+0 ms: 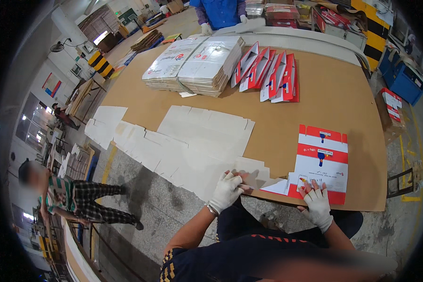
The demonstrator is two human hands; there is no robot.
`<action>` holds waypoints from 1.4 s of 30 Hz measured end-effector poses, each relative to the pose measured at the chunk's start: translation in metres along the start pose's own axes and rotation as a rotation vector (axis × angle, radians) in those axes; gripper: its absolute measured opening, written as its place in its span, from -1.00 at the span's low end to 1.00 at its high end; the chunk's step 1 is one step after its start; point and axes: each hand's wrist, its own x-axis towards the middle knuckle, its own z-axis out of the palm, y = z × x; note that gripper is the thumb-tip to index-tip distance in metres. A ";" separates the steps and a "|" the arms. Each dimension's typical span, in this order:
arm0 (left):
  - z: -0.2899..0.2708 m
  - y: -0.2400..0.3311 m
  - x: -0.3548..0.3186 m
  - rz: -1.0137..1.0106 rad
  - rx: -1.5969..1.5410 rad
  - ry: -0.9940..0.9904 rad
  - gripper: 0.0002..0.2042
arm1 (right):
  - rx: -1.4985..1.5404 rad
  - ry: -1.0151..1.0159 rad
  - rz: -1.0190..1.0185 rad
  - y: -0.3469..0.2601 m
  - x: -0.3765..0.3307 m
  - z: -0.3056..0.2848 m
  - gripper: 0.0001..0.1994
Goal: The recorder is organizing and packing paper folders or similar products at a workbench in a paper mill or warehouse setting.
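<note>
A: Where were the person's own hands?

B: At the table's near edge. The right hand (pixel 317 207) lay spread, fingers apart, over the lower part of the red-and-white carton blank (pixel 322 162), pressing rather than gripping. The left hand (pixel 226 191) was curled by the rim of the white sheets (pixel 207 127); I couldn't tell whether it pinched an edge.

A: And the blank itself?

B: Flat at the near right of the cardboard-topped table (pixel 362 122), its white flap (pixel 278 187) pointing toward the left hand (whether that flap was part of it, I couldn't say).

A: What worried you?

B: Light pressure from one palm; a sideways tug could have twisted the blank or creased the flap. The white sheets overlapped and hung past the edge, so a snagged corner could have dragged several floorward.

A: Anything farther off?

B: Folded cartons (pixel 268 75) leaned together, and a knock could have toppled them. Beside them sat a strapped bundle (pixel 192 63), steadier, I judged. Beyond, a co-worker in blue (pixel 221 14) stood across the table.
</note>
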 end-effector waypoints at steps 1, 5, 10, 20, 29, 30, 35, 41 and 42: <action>0.001 0.006 0.002 -0.192 -0.169 0.077 -0.45 | -0.001 0.004 0.003 0.000 -0.001 0.001 -0.32; 0.036 0.028 0.008 -0.430 -0.651 0.566 -0.12 | -0.004 0.013 0.012 -0.005 -0.003 0.001 -0.31; 0.063 0.038 0.017 -0.623 -1.308 0.454 -0.44 | 0.006 -0.012 0.031 -0.002 -0.004 0.003 -0.32; 0.084 0.036 0.067 -0.184 -0.388 0.378 -0.48 | -0.038 -0.094 -0.053 0.026 0.012 -0.006 -0.44; 0.065 0.050 0.069 0.272 0.013 -0.165 -0.27 | -0.140 -0.093 -0.021 0.021 0.008 -0.004 -0.47; 0.065 0.051 0.069 0.270 0.018 -0.170 -0.27 | -0.156 -0.084 -0.025 0.018 0.008 -0.005 -0.47; 0.073 0.057 0.072 0.183 0.234 -0.208 -0.30 | -0.148 -0.044 -0.024 0.014 0.004 0.010 -0.48; 0.077 0.066 0.072 0.113 0.284 -0.262 -0.31 | -0.162 0.009 0.000 0.013 -0.002 0.025 -0.56; 0.076 0.068 0.072 0.105 0.297 -0.280 -0.32 | -0.179 0.017 -0.001 0.013 -0.003 0.026 -0.57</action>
